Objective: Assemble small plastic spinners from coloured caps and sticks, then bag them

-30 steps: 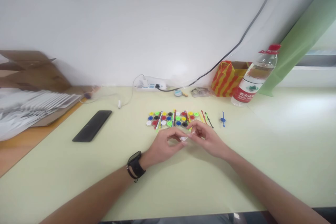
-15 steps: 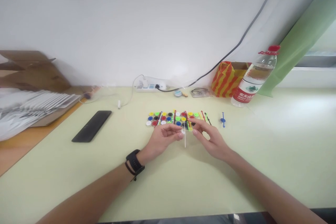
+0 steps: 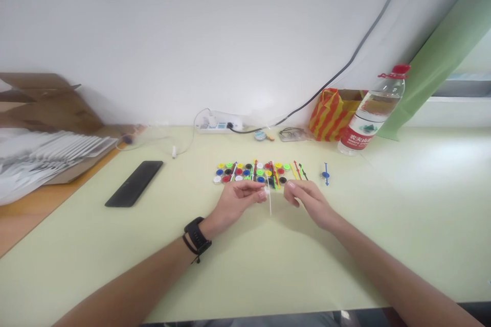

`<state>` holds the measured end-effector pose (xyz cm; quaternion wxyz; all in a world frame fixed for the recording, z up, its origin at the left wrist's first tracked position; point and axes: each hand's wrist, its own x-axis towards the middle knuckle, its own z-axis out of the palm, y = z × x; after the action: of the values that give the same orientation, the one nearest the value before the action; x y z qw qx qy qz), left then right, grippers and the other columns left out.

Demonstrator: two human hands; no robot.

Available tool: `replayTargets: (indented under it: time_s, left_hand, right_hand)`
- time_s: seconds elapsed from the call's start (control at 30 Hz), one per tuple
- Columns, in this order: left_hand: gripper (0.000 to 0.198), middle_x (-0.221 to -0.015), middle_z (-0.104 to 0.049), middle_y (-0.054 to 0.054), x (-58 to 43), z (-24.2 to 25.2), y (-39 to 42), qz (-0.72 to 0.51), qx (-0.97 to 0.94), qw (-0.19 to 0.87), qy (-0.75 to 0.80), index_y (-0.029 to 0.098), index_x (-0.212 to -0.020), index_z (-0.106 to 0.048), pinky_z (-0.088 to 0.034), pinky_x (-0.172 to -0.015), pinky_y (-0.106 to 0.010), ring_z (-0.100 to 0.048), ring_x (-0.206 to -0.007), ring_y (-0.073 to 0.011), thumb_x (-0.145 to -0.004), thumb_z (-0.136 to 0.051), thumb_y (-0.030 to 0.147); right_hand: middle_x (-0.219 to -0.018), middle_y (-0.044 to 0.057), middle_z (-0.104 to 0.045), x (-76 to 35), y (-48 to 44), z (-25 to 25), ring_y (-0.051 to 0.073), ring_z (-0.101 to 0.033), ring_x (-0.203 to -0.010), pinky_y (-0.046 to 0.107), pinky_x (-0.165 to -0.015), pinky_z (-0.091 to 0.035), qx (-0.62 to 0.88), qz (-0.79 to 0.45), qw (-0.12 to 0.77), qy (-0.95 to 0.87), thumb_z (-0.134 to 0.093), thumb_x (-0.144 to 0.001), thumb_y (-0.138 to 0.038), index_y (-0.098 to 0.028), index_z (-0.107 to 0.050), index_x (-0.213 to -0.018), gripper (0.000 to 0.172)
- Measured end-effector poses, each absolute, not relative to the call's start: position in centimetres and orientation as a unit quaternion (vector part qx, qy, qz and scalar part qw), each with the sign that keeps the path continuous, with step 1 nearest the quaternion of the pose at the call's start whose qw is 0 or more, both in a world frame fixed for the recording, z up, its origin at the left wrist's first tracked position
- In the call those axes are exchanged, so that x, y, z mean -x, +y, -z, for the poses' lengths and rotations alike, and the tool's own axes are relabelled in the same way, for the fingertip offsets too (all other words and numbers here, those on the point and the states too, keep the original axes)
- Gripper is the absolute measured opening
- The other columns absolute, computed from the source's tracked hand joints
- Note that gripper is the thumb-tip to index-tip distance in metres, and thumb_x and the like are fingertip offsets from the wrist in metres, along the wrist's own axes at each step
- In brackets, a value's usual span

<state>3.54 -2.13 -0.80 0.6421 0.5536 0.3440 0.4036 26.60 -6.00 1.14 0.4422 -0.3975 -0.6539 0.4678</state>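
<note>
A thin white arrow spinner (image 3: 269,202) with a small pale round base is pinched between the thumb and fingers of my left hand (image 3: 240,199), its arrow pointing away and towards me. Just to the right, my right hand (image 3: 309,202) hovers with curled fingers, apart from the spinner; nothing shows in it. Beyond both hands lie several round coloured bases (image 3: 240,172) in rows, with coloured arrows (image 3: 254,169) in among them. Loose arrows (image 3: 296,169) rest at the right end of the rows. A blue arrow spinner (image 3: 326,175) stands alone further right.
To the left lies a black flat slab (image 3: 134,184). White packets (image 3: 65,156) and a cardboard box (image 3: 42,99) are at the far left. Along the wall are a power strip (image 3: 218,126), a striped bag (image 3: 326,117) and a water bottle (image 3: 370,117).
My right hand has drawn back slightly from the spinner, and its fingers have curled in. The left hand still holds the white arrow spinner in nearly the same place.
</note>
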Motion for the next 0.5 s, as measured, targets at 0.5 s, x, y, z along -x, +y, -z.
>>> replayTargets:
  time_s: [0.5]
  left_hand:
    - [0.035, -0.113, -0.077, -0.012, -3.7, 0.7, -2.5, -0.368, -0.598, 0.638, 0.316, 0.015, -0.112, -0.074, -0.058, -0.096, -0.038, -0.074, -0.104, -0.0250, -0.083, -0.083, 0.032]
  right_hand:
    - [-0.088, 0.002, -0.063, -24.9, -6.1, 0.0, 0.016, -0.061, -0.078, 0.031, -0.071, -0.051, 0.399, -0.442, 0.435, -0.676, -0.066, -0.095, -0.038, -0.023, -0.060, -0.095, 0.016]
